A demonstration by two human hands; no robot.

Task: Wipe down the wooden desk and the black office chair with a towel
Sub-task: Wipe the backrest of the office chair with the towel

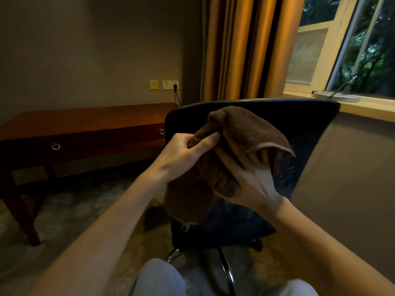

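Note:
A brown towel [245, 131] is bunched between both hands in front of the black office chair [303, 124], whose backrest faces me at centre right. My left hand [186, 154] pinches a fold of the towel with thumb and fingers. My right hand [250, 178] grips the towel from the right, fingers curled into the cloth. One end of the towel hangs down over the chair back. The wooden desk [89, 122] stands at the left against the wall, apart from both hands.
The desk has two drawers with ring pulls [55, 146]. Wall sockets with a plugged cable [170, 84] sit above it. Orange curtains [245, 48] hang behind the chair, a window [363, 45] is at the right. The chair's chrome base [226, 272] stands on patterned carpet by my knees.

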